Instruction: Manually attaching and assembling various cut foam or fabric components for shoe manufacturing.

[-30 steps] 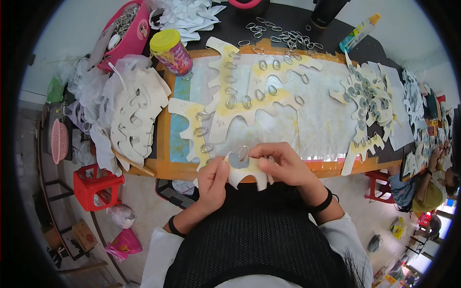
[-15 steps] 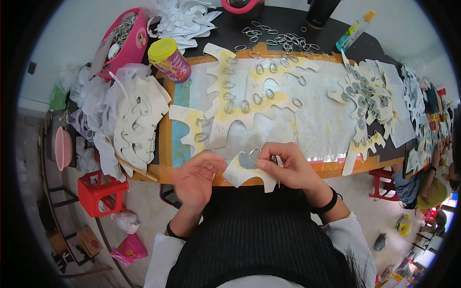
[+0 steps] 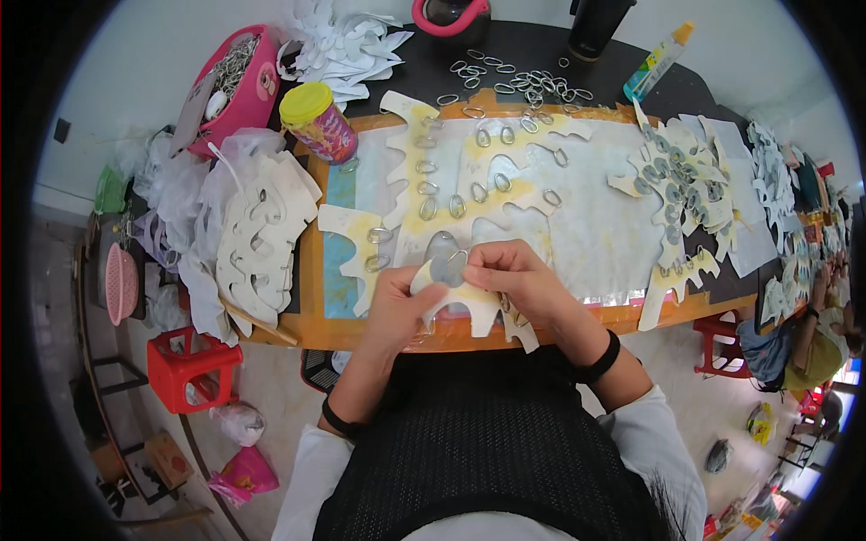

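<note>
My left hand [image 3: 397,307] and my right hand [image 3: 523,281] both hold a cream scalloped strip [image 3: 471,311] above the table's near edge. The left thumb presses on its face beside a grey patch [image 3: 444,269]. At that patch's right side the right fingers pinch the strip by a silver metal ring [image 3: 457,260]. The strip's far end hangs below the right hand. Beyond my hands, more cream scalloped strips [image 3: 433,230] with yellowish smears lie on the white sheet, silver rings along them. A heap of strips with grey patches [image 3: 681,185] lies at the right.
Loose silver rings [image 3: 541,87] are scattered at the back. A yellow-lidded cup [image 3: 317,122], a pink basket of metal pieces [image 3: 248,77] and stacked cream pieces [image 3: 262,234] stand left. A glue-like bottle [image 3: 658,63] and dark tumbler [image 3: 599,27] stand back right. Red stools [image 3: 194,365] flank the table.
My left hand has come in from beside the strip and closed on its left end. The right hand has moved slightly left and up, with the strip turning along with it.
</note>
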The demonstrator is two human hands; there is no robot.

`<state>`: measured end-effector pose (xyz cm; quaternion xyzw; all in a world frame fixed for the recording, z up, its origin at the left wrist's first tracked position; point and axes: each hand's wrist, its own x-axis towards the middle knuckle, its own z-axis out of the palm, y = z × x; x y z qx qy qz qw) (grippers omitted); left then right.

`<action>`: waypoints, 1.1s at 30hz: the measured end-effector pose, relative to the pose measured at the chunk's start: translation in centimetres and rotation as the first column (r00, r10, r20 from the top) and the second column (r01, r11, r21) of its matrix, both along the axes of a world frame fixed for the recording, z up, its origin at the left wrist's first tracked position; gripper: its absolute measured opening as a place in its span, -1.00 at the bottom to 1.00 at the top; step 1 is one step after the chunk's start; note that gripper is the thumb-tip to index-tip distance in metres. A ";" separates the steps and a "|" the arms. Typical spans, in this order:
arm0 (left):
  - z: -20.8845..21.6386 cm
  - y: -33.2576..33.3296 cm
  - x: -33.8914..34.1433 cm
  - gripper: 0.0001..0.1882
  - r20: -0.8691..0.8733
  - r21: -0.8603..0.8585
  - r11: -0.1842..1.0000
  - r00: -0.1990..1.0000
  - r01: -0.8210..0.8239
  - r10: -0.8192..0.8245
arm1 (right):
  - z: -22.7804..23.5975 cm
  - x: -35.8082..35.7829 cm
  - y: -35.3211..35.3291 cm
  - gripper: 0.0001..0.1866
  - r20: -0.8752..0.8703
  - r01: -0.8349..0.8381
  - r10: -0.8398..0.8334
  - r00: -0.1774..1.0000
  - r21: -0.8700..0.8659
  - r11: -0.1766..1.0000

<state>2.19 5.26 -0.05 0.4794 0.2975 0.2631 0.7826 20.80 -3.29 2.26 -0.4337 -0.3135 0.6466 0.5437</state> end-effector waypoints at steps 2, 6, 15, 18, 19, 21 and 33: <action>-0.6 0.4 -0.4 -0.85 0.171 -0.049 0.975 0.960 -0.216 0.222 | 0.0 0.3 0.0 -0.83 -0.052 0.117 -0.117 0.992 0.000 0.993; 1.4 -1.6 -2.8 -0.78 0.099 0.460 0.829 0.946 -0.319 0.309 | -0.3 0.7 0.2 -0.84 0.000 0.263 -0.263 0.965 0.034 0.964; 0.7 -3.4 1.6 -0.84 -0.111 0.195 0.957 0.964 -0.217 0.241 | -0.8 -0.5 0.4 -0.83 0.154 0.218 -0.217 0.964 0.010 0.976; 0.4 -3.3 1.2 -0.88 -0.099 0.183 0.944 0.950 -0.274 0.295 | -0.5 1.2 0.2 -0.73 -0.109 0.246 -0.248 0.963 -0.029 0.969; -0.1 -2.9 0.9 -0.88 -0.082 0.174 0.939 0.946 -0.297 0.315 | -0.3 2.4 -0.1 -0.69 -0.244 0.281 -0.269 0.932 0.015 0.960; -0.3 -2.8 0.8 -0.85 -0.068 0.182 0.930 0.939 -0.320 0.336 | 0.0 3.4 -0.7 -0.69 -0.274 0.360 -0.334 0.902 0.050 0.932; -0.4 -2.9 0.0 -0.73 -0.056 0.262 0.907 0.933 -0.329 0.355 | 0.7 1.2 -5.3 -0.78 0.894 -0.083 -0.230 0.384 0.282 0.956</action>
